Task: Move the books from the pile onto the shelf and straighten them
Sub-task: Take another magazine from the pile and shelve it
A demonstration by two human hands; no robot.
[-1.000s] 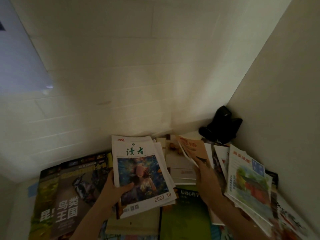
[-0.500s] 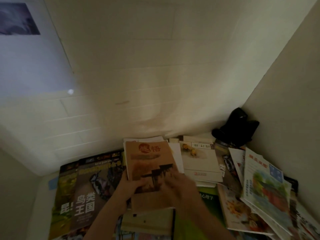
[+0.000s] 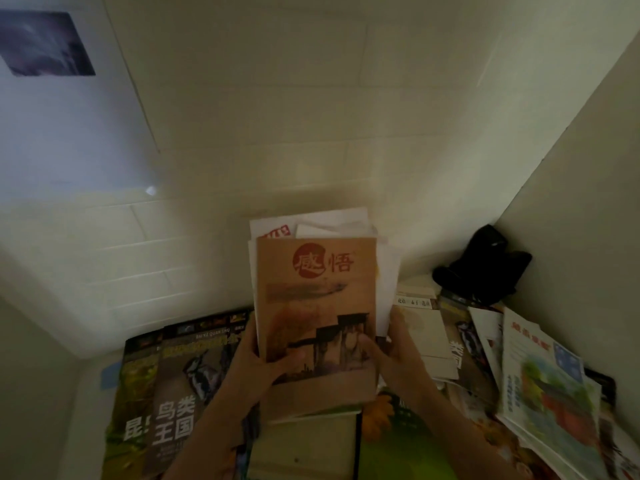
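tan booklet [image 3: 316, 306] titled "感悟", dark bird book [image 3: 180, 386] reading "鸟类王国", "BAI KE QUAN SHU"

A bundle of magazines [image 3: 317, 306] stands raised and nearly upright, its front cover tan with a red seal, dark characters and a brown picture of old roofs; white pages stick out behind its top and right edges. Below and around it the pile of books [image 3: 540, 386] lies scattered flat, overlapping, some bird covers [image 3: 173, 393] at left.
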